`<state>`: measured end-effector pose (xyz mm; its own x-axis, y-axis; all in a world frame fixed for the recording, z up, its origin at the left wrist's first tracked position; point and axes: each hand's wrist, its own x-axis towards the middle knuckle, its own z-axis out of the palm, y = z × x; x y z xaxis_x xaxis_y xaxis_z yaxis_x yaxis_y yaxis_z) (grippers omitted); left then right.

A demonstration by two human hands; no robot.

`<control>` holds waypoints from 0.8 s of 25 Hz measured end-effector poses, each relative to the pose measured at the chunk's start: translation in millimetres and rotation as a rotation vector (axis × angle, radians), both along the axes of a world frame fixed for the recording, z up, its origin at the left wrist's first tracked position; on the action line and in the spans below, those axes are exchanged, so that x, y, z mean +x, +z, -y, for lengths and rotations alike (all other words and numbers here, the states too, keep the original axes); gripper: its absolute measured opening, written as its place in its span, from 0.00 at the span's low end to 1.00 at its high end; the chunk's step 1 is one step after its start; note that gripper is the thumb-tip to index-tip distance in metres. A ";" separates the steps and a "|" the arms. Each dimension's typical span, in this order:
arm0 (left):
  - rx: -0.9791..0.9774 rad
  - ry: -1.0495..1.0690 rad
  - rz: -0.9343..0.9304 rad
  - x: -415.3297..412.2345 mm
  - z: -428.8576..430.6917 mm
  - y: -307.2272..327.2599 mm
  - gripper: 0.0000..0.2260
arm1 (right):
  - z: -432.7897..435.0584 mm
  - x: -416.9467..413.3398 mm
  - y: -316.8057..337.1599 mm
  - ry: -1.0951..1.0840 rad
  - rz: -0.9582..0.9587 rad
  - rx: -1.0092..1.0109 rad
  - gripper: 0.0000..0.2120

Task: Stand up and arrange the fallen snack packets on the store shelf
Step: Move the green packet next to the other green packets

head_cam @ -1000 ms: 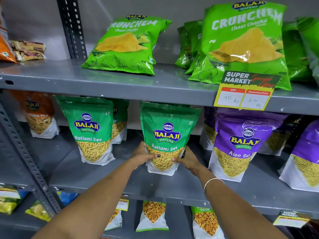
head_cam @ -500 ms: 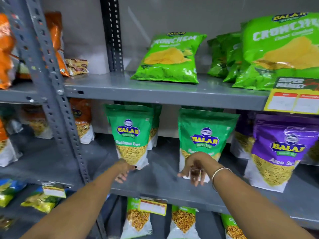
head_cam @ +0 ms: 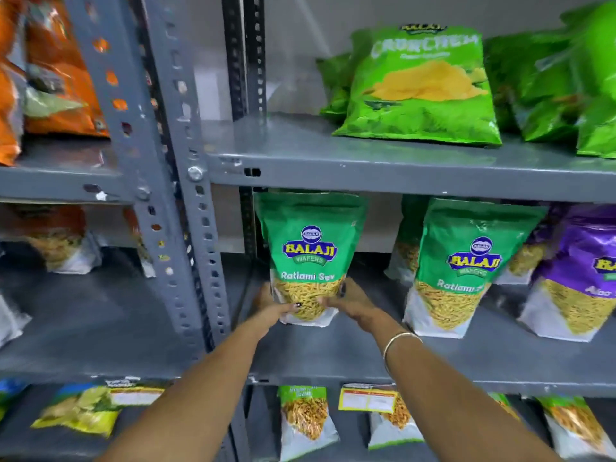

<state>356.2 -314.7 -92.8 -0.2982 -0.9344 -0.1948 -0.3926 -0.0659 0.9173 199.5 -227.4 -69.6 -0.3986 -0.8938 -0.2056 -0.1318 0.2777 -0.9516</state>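
Observation:
A green Ratlami Sev packet (head_cam: 310, 248) stands upright at the left end of the grey middle shelf (head_cam: 433, 358), close to the back upright. My left hand (head_cam: 271, 306) grips its lower left corner and my right hand (head_cam: 350, 301) grips its lower right side, thumbs across the front window. A second green Ratlami Sev packet (head_cam: 466, 261) stands upright to the right, with another one partly hidden behind it. A purple Aloo Sev packet (head_cam: 580, 271) stands further right.
Lime green Crunchem chip bags (head_cam: 423, 88) lean on the upper shelf. A perforated grey post (head_cam: 173, 181) divides this bay from the left one, which holds orange packets (head_cam: 56, 71). Smaller packets (head_cam: 306, 418) and a yellow price tag (head_cam: 366, 398) are on the bottom shelf.
Both hands let go of the right Ratlami Sev packet, moved left and took hold of the left one. The view swung left, bringing the post and left bay into frame.

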 end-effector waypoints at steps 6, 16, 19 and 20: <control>-0.049 -0.031 0.106 9.4 -7.6 -0.4 0.27 | -13.3 6.5 -8.7 -0.084 -0.013 -0.027 0.30; -0.104 -0.127 0.229 32.9 -62.2 15.4 0.28 | -62.5 20.3 -3.6 -0.015 -0.121 0.004 0.29; -0.126 -0.149 0.272 35.9 -69.0 17.8 0.29 | -70.8 25.8 0.4 -0.011 -0.142 0.020 0.30; -0.129 -0.150 0.281 36.7 -70.7 18.5 0.29 | -73.0 27.2 2.0 -0.007 -0.150 0.030 0.30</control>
<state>392.9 -243.9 -74.3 -0.3854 -0.9067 -0.1715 -0.6278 0.1215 0.7688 226.7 -154.4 -67.6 -0.4327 -0.8854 -0.1700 -0.2700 0.3071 -0.9126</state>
